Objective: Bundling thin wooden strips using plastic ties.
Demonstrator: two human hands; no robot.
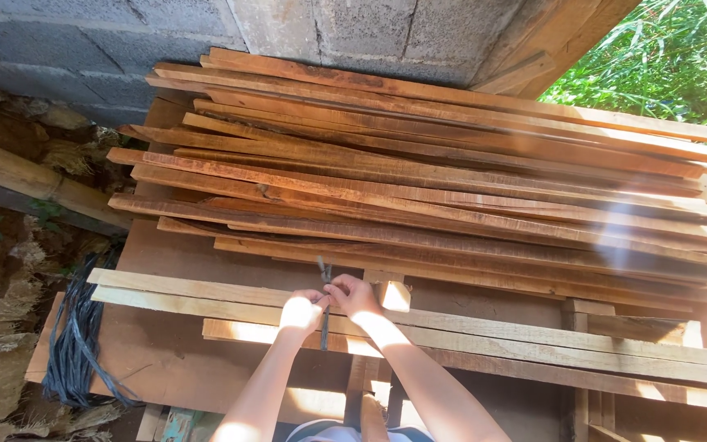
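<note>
Head view: left hand (300, 312) and right hand (354, 296) both apparently in closed grip on dark strap (325, 304), long axis upright across planks (231, 299)

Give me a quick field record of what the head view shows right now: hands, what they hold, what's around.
left hand: pinching a dark strap over the pale wooden slats
right hand: gripping the same strap, close beside the left
strap: runs across the slats, end sticking up
behind: stack of reddish planks against a block wall
left side: bundle of dark straps on the board's edge
lighting: strong sun, hands overexposed
</note>
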